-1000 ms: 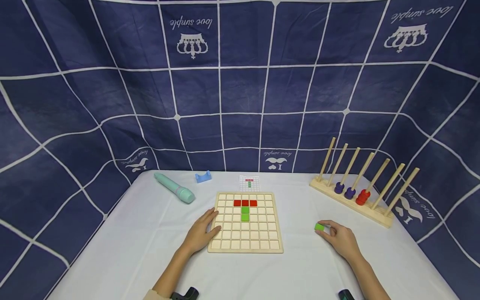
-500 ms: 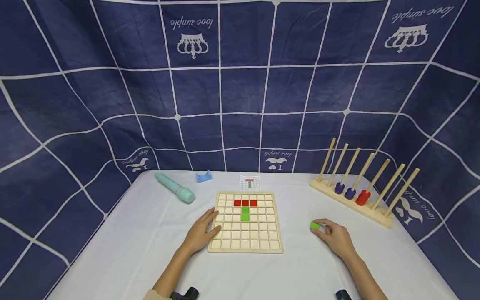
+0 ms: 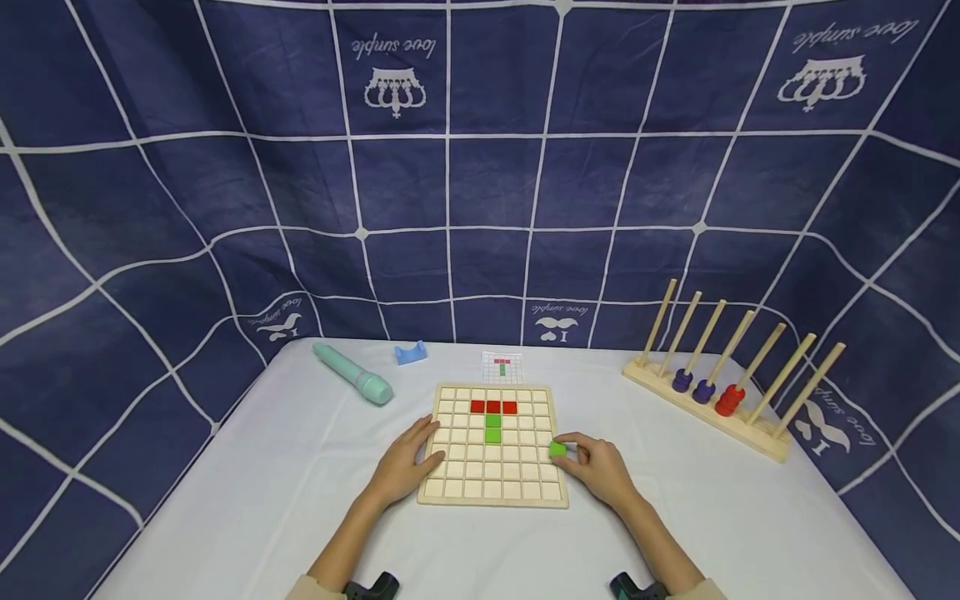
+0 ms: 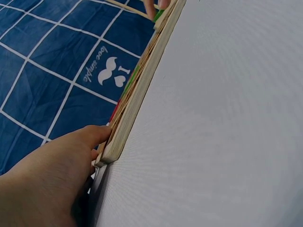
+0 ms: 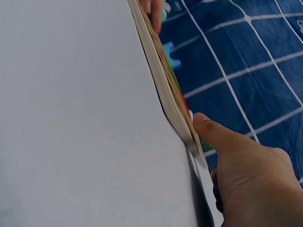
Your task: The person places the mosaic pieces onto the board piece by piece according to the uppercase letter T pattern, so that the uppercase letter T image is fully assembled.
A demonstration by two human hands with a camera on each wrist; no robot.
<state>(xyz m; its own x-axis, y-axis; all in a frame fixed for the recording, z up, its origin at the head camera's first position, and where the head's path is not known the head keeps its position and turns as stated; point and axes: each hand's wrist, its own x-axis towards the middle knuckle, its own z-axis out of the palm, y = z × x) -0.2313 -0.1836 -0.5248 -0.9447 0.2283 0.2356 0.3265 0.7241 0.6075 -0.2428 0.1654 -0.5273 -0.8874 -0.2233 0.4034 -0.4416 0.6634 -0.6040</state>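
Observation:
A wooden grid board point(image 3: 457, 498) lies on the white table; three red blocks point(image 3: 493, 407) form a row near its top, with two green blocks point(image 3: 492, 428) in line below the middle one. At the board's left edge rests my left hand point(image 3: 401, 468), fingers relaxed and fingertips on the frame; the left wrist view shows its thumb point(image 4: 97, 135) along the rim. My right hand point(image 3: 603, 473) pinches a green block point(image 3: 557, 449) between thumb and fingers, over the board's right edge. In the right wrist view that block point(image 5: 206, 145) is mostly hidden behind the thumb.
Behind the board lies a small pattern card point(image 3: 489, 377) with a red and green T. A teal microphone-shaped object point(image 3: 352, 372) and a light-blue holder point(image 3: 410, 353) lie back left. A pegged wooden rack point(image 3: 705, 408) with purple and red rings stands at right.
My right hand has carried the green block leftward, from the table right of the board to its right edge. The left hand has stayed on the board. The head view has shifted slightly.

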